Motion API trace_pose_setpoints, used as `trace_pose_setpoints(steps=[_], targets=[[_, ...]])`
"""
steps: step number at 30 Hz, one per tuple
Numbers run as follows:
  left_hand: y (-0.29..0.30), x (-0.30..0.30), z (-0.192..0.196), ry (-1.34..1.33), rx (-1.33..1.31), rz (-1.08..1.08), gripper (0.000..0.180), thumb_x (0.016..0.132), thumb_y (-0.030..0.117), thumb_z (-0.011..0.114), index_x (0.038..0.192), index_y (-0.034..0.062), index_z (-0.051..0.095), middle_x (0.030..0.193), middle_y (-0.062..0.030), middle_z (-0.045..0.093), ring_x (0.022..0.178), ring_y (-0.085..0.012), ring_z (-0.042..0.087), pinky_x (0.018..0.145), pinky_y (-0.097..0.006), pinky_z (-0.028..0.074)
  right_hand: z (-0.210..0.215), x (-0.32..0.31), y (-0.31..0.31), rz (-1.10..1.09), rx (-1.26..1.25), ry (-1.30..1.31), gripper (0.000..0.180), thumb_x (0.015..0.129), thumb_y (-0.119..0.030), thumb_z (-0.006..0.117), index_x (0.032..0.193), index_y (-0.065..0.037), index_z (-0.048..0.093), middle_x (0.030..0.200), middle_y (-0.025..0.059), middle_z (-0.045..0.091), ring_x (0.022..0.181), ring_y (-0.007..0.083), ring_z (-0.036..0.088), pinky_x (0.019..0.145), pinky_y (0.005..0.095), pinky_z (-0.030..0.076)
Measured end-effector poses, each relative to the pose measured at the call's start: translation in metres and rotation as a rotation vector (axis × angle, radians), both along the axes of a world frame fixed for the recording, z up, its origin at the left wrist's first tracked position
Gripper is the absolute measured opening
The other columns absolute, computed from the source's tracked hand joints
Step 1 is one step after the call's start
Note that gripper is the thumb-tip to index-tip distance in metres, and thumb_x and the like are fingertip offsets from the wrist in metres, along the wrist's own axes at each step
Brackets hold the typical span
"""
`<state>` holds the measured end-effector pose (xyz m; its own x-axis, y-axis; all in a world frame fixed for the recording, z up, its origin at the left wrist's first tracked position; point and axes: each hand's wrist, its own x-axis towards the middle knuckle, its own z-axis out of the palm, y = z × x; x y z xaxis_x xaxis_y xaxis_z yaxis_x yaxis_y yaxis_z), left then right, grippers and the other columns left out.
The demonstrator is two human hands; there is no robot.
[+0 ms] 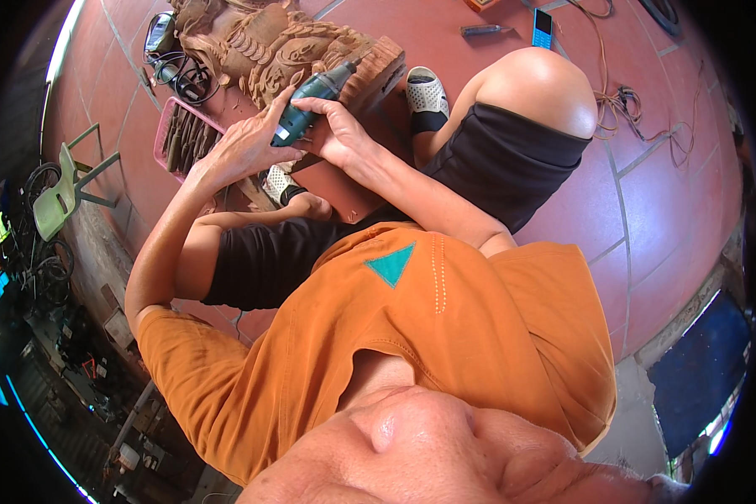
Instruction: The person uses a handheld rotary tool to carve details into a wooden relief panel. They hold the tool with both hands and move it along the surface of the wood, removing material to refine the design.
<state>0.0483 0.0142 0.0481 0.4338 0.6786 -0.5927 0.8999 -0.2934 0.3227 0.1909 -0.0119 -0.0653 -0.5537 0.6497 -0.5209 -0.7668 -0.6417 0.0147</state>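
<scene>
A dark green die grinder [307,101] with a grey nose is held between my hands, its nose pointing up and right. My left hand [248,144] is closed about its rear left side. From the right, my right hand [338,133] grips the body, its thumb lying along the top and its other fingers partly hidden beneath. Just beyond the hands lies a large brown wood carving [269,46] with deep scroll-like relief. The grinder's tip overlaps the carving's right end in view; whether they touch I cannot tell.
A pink basket [161,144] of dark, slender tools stands left of my hands. Farther left is a pale green chair [56,202]. A black corded device [161,35] lies beside the carving. On the tiles at right are a blue phone [543,29], a small tool [484,30] and tangled orange cord [622,102].
</scene>
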Motion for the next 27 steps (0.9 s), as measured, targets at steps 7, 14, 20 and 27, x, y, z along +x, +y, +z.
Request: trace_pose_setpoints(steps=[7,14,20,27], targets=[[0.001,-0.001,-0.001,0.005,0.036,-0.062,0.100,0.077,0.032,0.075,0.153,0.0054,0.015,0.112,-0.0306,0.062,0.095,-0.0446,0.065,0.081,-0.048,0.051,0.005,0.002,-0.003,-0.041,0.005,-0.022,0.033,0.079,-0.013,0.071,0.109,-0.009,0.059,0.099,0.0053,0.063,0.092,0.0214,0.064,0.083,0.0442,0.054],[0.004,0.005,0.002,0.040,0.016,-0.079,0.100,0.078,0.032,0.076,0.153,0.0078,0.015,0.111,-0.0310,0.063,0.095,-0.0444,0.065,0.081,-0.049,0.052,0.005,0.005,-0.003,-0.072,-0.020,0.013,0.033,0.081,-0.010,0.069,0.112,-0.011,0.058,0.105,0.0059,0.065,0.097,0.0234,0.064,0.091,0.0467,0.049],[0.005,0.005,0.000,-0.009,0.074,-0.134,0.101,0.077,0.030,0.075,0.154,0.0078,0.013,0.102,-0.0313,0.064,0.093,-0.0438,0.065,0.081,-0.048,0.050,0.007,0.005,-0.005,-0.113,-0.019,0.007,0.034,0.079,-0.012,0.067,0.112,-0.010,0.058,0.104,0.0057,0.063,0.099,0.0235,0.063,0.092,0.0469,0.050],[0.007,0.015,0.007,0.046,0.034,-0.126,0.103,0.076,0.032,0.076,0.153,0.0050,0.014,0.117,-0.0324,0.060,0.101,-0.0456,0.062,0.085,-0.049,0.051,0.008,0.007,-0.005,-0.146,-0.022,0.012,0.034,0.078,-0.012,0.068,0.111,-0.010,0.058,0.105,0.0054,0.062,0.100,0.0237,0.061,0.091,0.0480,0.051]])
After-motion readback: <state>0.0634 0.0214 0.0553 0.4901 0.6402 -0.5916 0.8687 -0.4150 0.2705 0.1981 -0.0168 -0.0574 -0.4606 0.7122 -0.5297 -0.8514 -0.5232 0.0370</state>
